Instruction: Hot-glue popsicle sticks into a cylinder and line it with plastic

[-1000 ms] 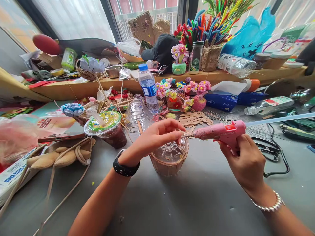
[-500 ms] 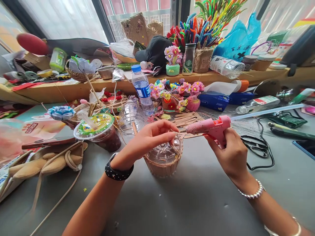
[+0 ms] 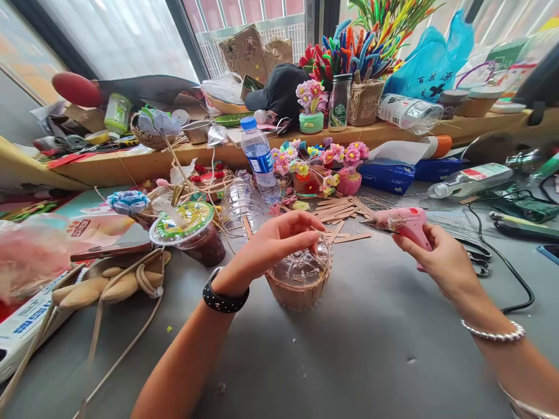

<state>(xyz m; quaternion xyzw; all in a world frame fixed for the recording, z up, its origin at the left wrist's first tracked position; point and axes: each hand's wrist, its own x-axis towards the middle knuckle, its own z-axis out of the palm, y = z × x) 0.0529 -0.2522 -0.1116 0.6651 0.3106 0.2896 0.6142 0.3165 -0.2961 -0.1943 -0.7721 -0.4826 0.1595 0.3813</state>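
A cut clear plastic bottle base (image 3: 301,270) sits on the grey table in front of me, its sides lined with flat brown wooden strips. My left hand (image 3: 290,241) curves over its top, thumb and fingertips at the far rim; the fingertips are partly hidden. My right hand (image 3: 437,256) is closed around the handle of a pink hot glue gun (image 3: 399,222), low over the table on the right. The gun's nozzle points left, towards loose wooden sticks (image 3: 343,210) behind the base.
A lidded drink cup (image 3: 187,233) and a lying clear bottle (image 3: 243,203) stand left of the base. An upright water bottle (image 3: 259,160) and pipe-cleaner flowers (image 3: 305,166) are behind. A black cord (image 3: 519,262) loops at the right. A tan pouch (image 3: 113,285) lies at left.
My right hand has moved the glue gun right and lower, away from the base. My left hand stays at the base. The whole view has shifted slightly.
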